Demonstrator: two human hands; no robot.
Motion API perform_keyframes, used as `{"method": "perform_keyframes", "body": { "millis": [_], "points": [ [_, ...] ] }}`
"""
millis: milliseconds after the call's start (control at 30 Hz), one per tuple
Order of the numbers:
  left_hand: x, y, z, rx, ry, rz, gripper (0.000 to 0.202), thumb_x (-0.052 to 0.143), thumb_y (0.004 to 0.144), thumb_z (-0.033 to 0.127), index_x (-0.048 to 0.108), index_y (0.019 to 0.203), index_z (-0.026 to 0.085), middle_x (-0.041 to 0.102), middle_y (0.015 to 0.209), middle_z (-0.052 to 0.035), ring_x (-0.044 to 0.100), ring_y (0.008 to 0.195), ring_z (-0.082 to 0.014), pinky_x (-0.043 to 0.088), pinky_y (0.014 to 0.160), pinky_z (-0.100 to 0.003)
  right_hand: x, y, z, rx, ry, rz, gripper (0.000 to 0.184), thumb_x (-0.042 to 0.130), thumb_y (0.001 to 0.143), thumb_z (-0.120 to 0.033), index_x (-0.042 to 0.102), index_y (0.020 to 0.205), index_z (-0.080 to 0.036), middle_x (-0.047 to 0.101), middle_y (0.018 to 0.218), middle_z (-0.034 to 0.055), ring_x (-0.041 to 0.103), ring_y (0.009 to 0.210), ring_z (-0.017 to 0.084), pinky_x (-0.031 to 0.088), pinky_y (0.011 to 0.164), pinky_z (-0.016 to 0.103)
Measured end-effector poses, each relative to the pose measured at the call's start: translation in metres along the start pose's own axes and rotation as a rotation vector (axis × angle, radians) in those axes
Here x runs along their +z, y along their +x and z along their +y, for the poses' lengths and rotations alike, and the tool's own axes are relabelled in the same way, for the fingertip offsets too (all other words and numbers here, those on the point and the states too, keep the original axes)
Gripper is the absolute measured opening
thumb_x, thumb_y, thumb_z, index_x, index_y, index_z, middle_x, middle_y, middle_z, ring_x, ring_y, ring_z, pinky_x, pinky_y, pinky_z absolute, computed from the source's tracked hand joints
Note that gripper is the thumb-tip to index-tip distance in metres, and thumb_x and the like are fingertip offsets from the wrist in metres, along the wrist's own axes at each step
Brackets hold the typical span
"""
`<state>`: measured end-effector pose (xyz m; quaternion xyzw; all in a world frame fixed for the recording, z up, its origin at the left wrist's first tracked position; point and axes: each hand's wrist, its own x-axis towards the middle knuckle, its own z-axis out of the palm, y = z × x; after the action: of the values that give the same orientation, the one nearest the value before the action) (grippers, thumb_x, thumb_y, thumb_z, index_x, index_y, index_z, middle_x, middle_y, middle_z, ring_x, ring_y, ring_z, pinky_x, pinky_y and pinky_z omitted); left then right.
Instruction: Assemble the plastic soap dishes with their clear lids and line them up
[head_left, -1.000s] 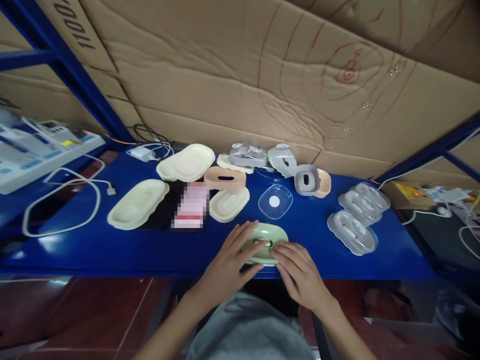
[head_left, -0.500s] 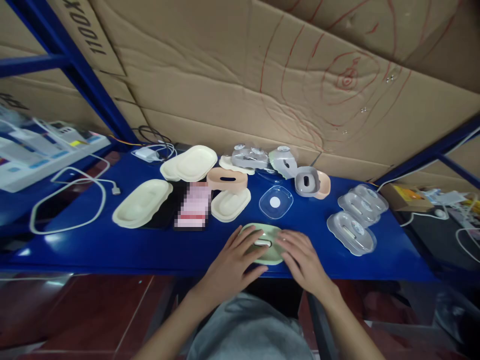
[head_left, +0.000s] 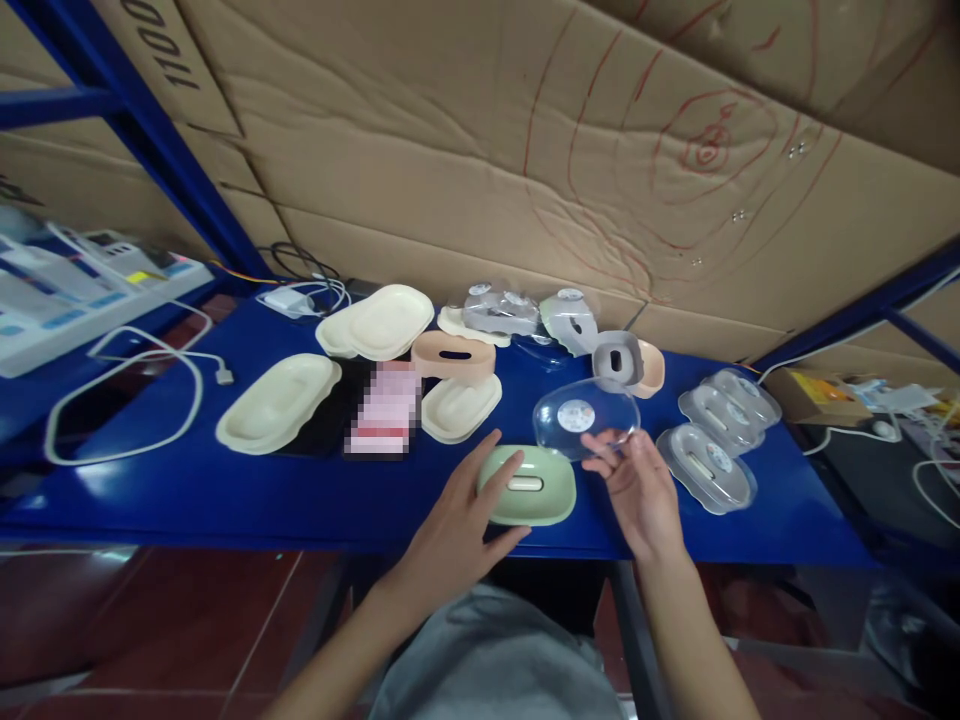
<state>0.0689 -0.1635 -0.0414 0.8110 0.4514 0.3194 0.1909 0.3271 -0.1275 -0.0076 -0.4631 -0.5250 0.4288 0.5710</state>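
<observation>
A pale green oval soap dish with a slot in its top lies near the front edge of the blue table. My left hand rests on its left end, thumb under the front and fingers spread over the top. My right hand holds a clear plastic lid with a round white sticker, lifted off the table and tilted, just right of and above the green dish.
Cream trays, a peach dish, a grey dish and bagged parts lie further back. Clear lids sit stacked at the right. A white cable loops at the left. A cardboard wall stands behind.
My right hand left the green dish, reached back and picked up the clear lid that lay on the table. My left hand stayed on the dish.
</observation>
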Motion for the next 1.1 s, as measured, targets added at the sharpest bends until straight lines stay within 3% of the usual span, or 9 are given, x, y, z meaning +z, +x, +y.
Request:
{"method": "perform_keyframes", "body": {
  "millis": [67,167,367,433,500,567,633,733,1100],
  "points": [
    [0.0,0.0,0.0,-0.004,-0.001,0.002,0.092,0.077,0.098,0.028,0.022,0.171,0.034,0.018,0.18,-0.0169,0.031,0.163,-0.0395,0.046,0.124,-0.059,0.004,-0.018,-0.001,0.107,0.109,-0.012,0.026,0.055,0.109,-0.05,0.064,0.102,-0.027,0.079,0.103,0.0056,0.081,0.103,0.028,0.067,0.076,0.039],
    [0.0,0.001,-0.001,0.028,0.015,-0.025,0.089,0.077,0.099,0.032,0.025,0.17,0.036,0.02,0.18,-0.0148,0.033,0.162,-0.0394,0.045,0.125,-0.059,0.008,-0.04,-0.002,0.155,-0.001,-0.068,0.034,0.056,0.108,-0.049,0.066,0.092,-0.022,0.076,0.088,0.0064,0.075,0.076,0.021,0.062,0.065,0.032],
    [0.0,0.003,-0.003,0.046,0.012,-0.027,0.07,0.071,0.103,0.031,0.039,0.165,0.035,0.03,0.177,-0.0119,0.037,0.161,-0.0366,0.045,0.126,-0.058,-0.008,-0.062,-0.004,-0.085,-0.655,-0.122,0.042,0.061,0.107,-0.045,0.063,0.072,-0.022,0.063,0.07,0.0003,0.061,0.066,0.016,0.052,0.063,0.028],
    [0.001,0.003,-0.002,0.033,0.006,-0.024,0.068,0.071,0.103,0.031,0.041,0.164,0.035,0.029,0.178,-0.0116,0.036,0.161,-0.037,0.045,0.125,-0.058,-0.015,-0.063,-0.002,-0.179,-0.792,-0.061,0.032,0.068,0.103,-0.047,0.067,0.082,-0.023,0.067,0.08,0.0023,0.066,0.076,0.019,0.058,0.072,0.033],
    [0.001,0.002,-0.002,0.031,0.0,-0.031,0.07,0.072,0.102,0.03,0.04,0.164,0.036,0.027,0.179,-0.0115,0.037,0.161,-0.0373,0.045,0.125,-0.058,-0.019,-0.063,0.002,-0.253,-0.865,-0.027,0.032,0.073,0.1,-0.05,0.071,0.118,-0.023,0.074,0.115,0.0109,0.072,0.108,0.029,0.063,0.091,0.044],
    [0.001,0.002,-0.001,0.023,-0.005,-0.041,0.074,0.074,0.101,0.03,0.038,0.165,0.037,0.024,0.18,-0.0117,0.035,0.162,-0.0375,0.046,0.124,-0.057,-0.018,-0.06,0.005,-0.302,-0.894,-0.138,0.061,0.071,0.101,-0.049,0.053,0.154,-0.025,0.057,0.156,0.0175,0.058,0.143,0.035,0.057,0.111,0.054],
    [0.0,0.001,-0.001,0.011,-0.017,-0.063,0.081,0.077,0.099,0.033,0.035,0.167,0.037,0.02,0.181,-0.012,0.034,0.163,-0.0379,0.049,0.123,-0.055,-0.013,-0.056,0.007,-0.343,-0.912,-0.329,0.066,0.064,0.106,-0.043,0.039,0.166,-0.031,0.037,0.174,0.0144,0.042,0.159,0.034,0.05,0.121,0.057],
    [-0.001,0.001,-0.002,-0.006,-0.045,-0.084,0.089,0.079,0.097,0.038,0.028,0.17,0.036,0.017,0.182,-0.013,0.034,0.163,-0.0385,0.049,0.122,-0.055,-0.005,-0.05,0.01,-0.405,-0.942,-0.451,0.062,0.06,0.109,-0.036,0.039,0.167,-0.038,0.029,0.179,0.009,0.033,0.164,0.033,0.046,0.125,0.059],
    [-0.004,0.002,-0.01,0.005,-0.124,-0.077,0.083,0.074,0.101,0.038,0.028,0.17,0.04,0.029,0.178,-0.0117,0.038,0.161,-0.0368,0.044,0.126,-0.056,-0.002,-0.05,0.014,-0.477,-0.999,-0.392,0.068,0.073,0.1,-0.044,0.047,0.163,-0.04,0.048,0.164,0.0139,0.051,0.15,0.037,0.053,0.116,0.064]
  ]
}}
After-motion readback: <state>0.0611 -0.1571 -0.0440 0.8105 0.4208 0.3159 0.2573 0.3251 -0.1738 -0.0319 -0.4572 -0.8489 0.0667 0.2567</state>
